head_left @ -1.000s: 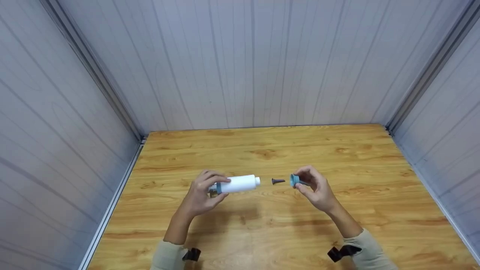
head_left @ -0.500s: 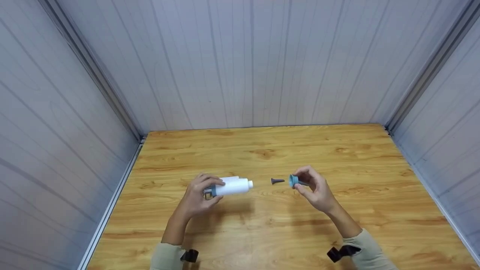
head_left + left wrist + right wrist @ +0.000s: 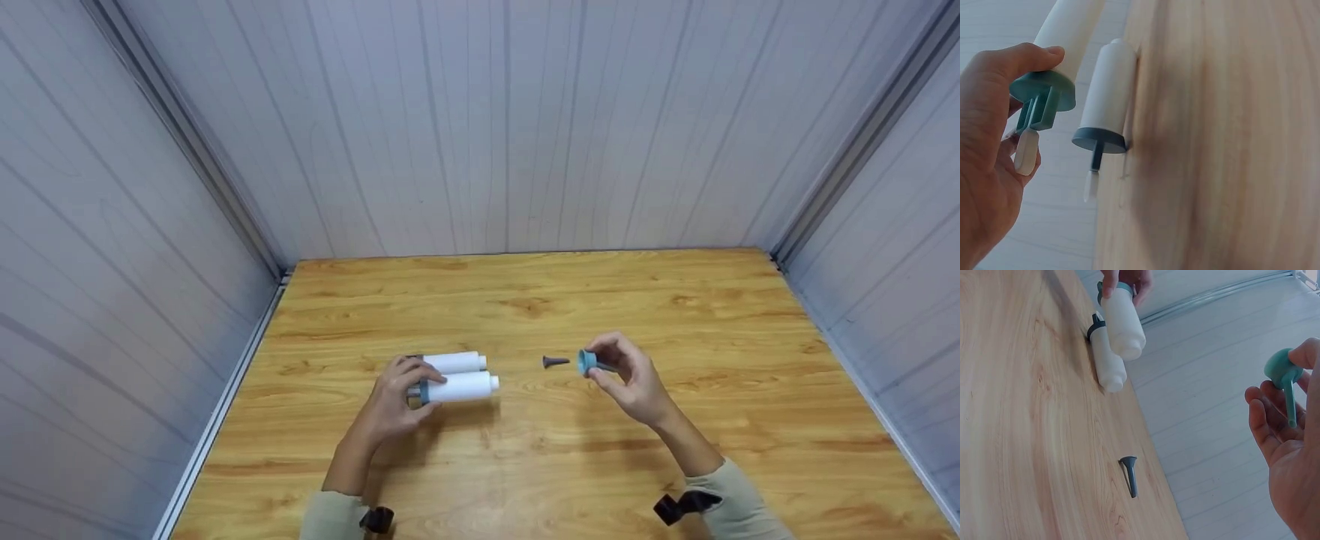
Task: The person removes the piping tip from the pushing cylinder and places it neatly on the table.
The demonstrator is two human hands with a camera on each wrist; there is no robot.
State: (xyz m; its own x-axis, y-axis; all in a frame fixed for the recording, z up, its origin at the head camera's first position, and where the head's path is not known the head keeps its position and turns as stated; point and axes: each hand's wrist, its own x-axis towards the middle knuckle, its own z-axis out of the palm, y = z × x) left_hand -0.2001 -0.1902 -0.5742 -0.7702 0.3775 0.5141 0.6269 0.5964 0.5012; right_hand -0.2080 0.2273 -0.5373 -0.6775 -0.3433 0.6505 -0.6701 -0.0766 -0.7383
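My left hand (image 3: 394, 397) grips a white bottle (image 3: 468, 386) by its teal-collared end, narrow neck pointing right. In the left wrist view, the teal collar (image 3: 1044, 85) bears a forked bracket with a pale, rounded tab. Just behind lies a second white bottle (image 3: 456, 363) with a dark collar (image 3: 1099, 139), on its side on the table. With thumb and fingers my right hand (image 3: 636, 386) pinches a small teal funnel (image 3: 1283, 367), its wide mouth facing left in the head view. Between the hands a dark grey funnel (image 3: 555, 361) lies on the table.
The wooden table (image 3: 525, 465) meets a pale back wall (image 3: 480, 150) and side walls with metal rails at the corners. A black strap mount (image 3: 377, 519) sits on the left wrist, another mount (image 3: 679, 507) on the right.
My left hand has drawn the held bottle left and slightly toward me, uncovering the second bottle behind it. The right hand with the teal funnel stays almost still.
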